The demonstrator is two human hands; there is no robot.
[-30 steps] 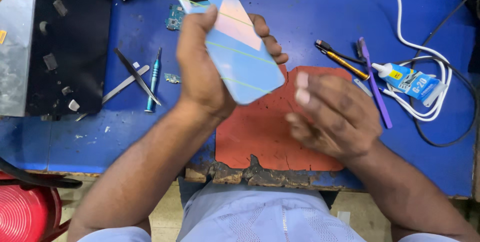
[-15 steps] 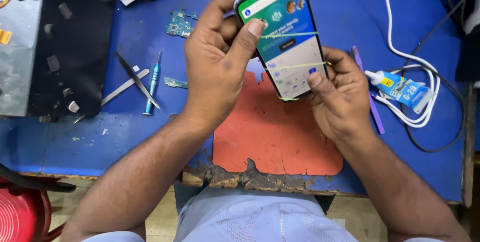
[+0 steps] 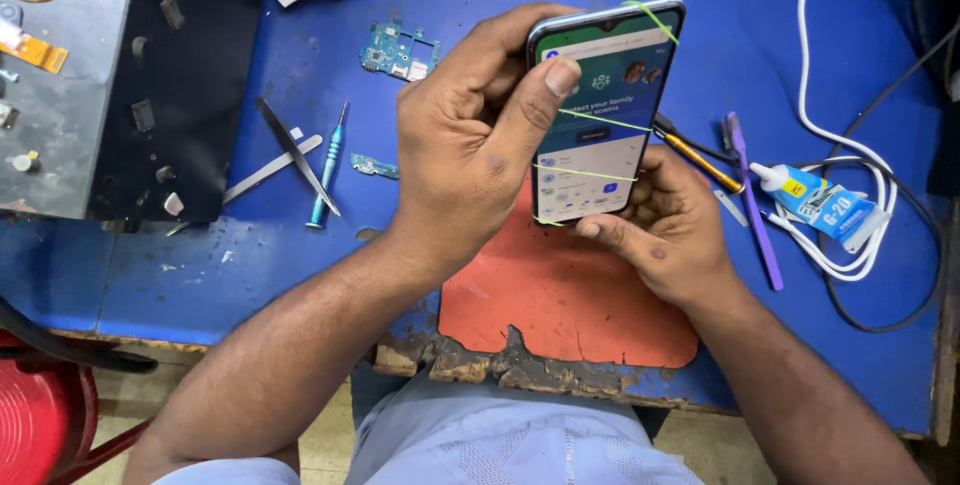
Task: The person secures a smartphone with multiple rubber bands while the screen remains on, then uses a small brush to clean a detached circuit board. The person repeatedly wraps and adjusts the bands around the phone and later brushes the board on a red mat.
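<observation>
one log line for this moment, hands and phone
left hand: grips smartphone, thumb on lit screen | right hand: supports its lower end | thin rubber bands around phone | over orange mat

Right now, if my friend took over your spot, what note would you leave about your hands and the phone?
Left hand: grips the smartphone from its left side, thumb on the lit screen.
Right hand: supports the phone's lower end from beneath.
Phone: held above the orange work mat, screen on, thin yellow-green rubber bands stretched across it.
Nearby on the blue bench: tweezers, blue screwdriver, small circuit board, glue tube.
Done: the phone is powered on.
Left: the bands are still on.
</observation>
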